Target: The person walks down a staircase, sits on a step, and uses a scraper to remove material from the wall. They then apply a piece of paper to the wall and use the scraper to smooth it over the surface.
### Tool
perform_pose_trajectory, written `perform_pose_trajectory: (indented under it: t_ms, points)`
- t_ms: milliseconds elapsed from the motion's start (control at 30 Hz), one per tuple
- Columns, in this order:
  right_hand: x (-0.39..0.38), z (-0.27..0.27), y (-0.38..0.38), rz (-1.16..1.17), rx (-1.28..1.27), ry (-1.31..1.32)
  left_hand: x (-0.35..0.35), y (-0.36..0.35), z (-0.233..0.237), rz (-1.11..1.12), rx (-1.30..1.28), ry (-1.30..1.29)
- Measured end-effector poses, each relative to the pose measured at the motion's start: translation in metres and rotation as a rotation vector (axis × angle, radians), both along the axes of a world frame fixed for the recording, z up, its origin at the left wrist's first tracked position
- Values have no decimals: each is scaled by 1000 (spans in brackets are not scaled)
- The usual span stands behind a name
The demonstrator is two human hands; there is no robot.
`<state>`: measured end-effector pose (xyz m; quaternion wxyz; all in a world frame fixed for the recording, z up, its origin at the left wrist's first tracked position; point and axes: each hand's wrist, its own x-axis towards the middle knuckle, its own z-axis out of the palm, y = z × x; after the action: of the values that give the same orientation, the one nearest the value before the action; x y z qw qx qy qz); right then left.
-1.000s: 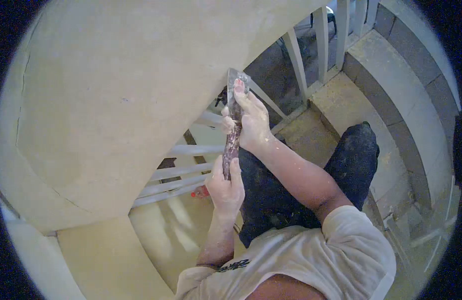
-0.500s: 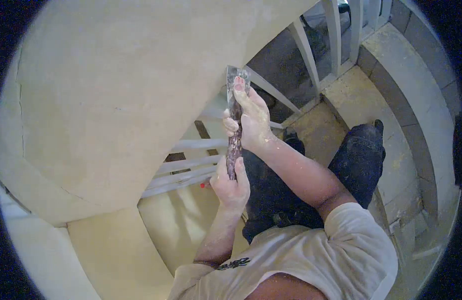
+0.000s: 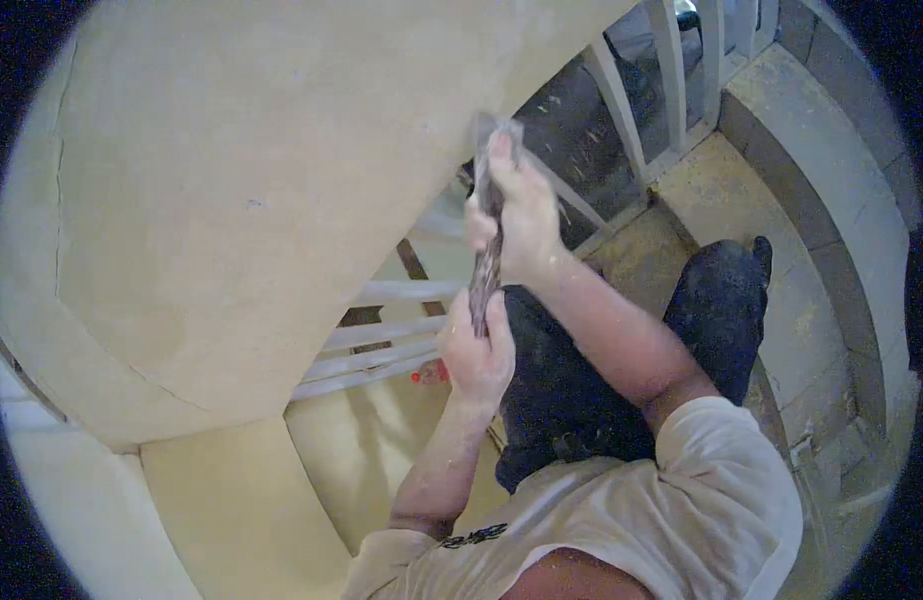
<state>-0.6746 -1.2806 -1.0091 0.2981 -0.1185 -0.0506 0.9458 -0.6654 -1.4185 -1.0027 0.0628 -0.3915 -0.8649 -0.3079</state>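
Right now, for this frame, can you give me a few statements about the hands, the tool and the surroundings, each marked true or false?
1. Both hands grip the scraper. True.
2. The left hand is the upper one, next to the blade. False: the right hand is up by the blade, and the left hand holds the lower end of the handle.
3. The scraper's blade end points upward, at the edge of the curved plastered wall. True.
4. The railing behind the hands is red. False: its bars are pale, whitish.
5. The person wears dark trousers. True.
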Motion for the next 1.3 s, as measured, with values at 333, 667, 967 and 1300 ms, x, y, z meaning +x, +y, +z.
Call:
perform_pose_trajectory:
  t_ms: [333, 667, 967, 1300]
  points:
    - [4, 0, 3, 36, 46, -29, 7, 1, -7, 0, 1, -19]
    - [7, 3, -5, 98, 44, -49, 12, -7, -4, 46, 3, -63]
    - [5, 1, 5, 102, 74, -43, 14, 3, -3, 61, -37, -14]
    - [5, -7, 19, 18, 72, -54, 18, 29, -1, 38, 6, -175]
